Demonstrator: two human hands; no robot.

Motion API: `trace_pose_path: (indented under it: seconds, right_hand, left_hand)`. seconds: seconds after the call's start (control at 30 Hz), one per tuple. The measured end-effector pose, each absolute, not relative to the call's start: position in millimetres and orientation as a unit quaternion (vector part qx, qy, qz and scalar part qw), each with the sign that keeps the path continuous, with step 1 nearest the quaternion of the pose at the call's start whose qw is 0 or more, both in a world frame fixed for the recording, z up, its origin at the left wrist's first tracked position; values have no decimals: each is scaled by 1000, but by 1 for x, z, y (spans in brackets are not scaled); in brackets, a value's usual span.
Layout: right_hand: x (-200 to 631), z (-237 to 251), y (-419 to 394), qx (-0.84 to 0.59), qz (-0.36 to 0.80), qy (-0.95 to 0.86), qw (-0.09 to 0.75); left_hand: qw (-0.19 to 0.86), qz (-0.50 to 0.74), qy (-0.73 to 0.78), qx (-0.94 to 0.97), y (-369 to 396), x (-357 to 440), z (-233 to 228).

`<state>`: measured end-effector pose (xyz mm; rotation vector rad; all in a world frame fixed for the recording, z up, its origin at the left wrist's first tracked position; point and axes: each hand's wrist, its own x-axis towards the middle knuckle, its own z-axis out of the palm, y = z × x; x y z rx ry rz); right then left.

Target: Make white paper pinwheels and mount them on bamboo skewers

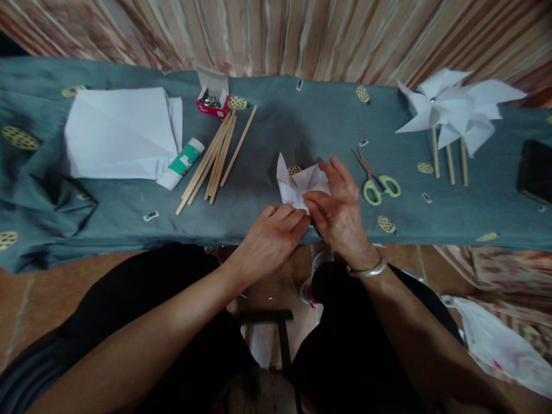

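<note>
— What have your hands got there?

— A piece of folded white paper (299, 183), lying on the grey-green cloth (276, 123) just past my knuckles. My right hand (340, 210) is curled over its near right corner, fingers bent and pinching the paper. My left hand (268, 238) comes in from the near side, its fingertips closed narrow and pressing the same spot right against my right thumb.

— It looks like corners are being drawn to the middle. How do you keep that neat?

— I judge the trick is to hold the centre down with one hand while the other brings a point in, so the flaps curve rather than crease flat. Two points stand up on the far side of my fingers; flattening them would spoil the shape.

— And what's within reach?

— The green-handled scissors (378, 183) are just to the right of my right hand. Further right lie finished paper pinwheels (459, 109) on sticks. To the left of my left hand, a bundle of wooden sticks (215, 158), then a glue tube (181, 164), with a small red box of pins (212, 98) beyond them and a stack of white sheets (121, 132) furthest left.

— Anything to watch?

— My fingers hide the centre, so I can't tell whether it is fastened.
</note>
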<state>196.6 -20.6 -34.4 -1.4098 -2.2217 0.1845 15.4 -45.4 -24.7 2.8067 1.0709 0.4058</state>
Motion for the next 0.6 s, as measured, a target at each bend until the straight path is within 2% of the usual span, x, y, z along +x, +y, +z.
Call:
trace_pose_path:
  seconds: [0.3,0.6]
  right_hand:
    - [189,-29,-24,-507,66,-836,199]
    - [187,-32,-35,-498,52,-846,184]
  left_hand:
    - [54,150,345,925,-45,12,-23]
    - [20,265,408,874,-25,-27,-10]
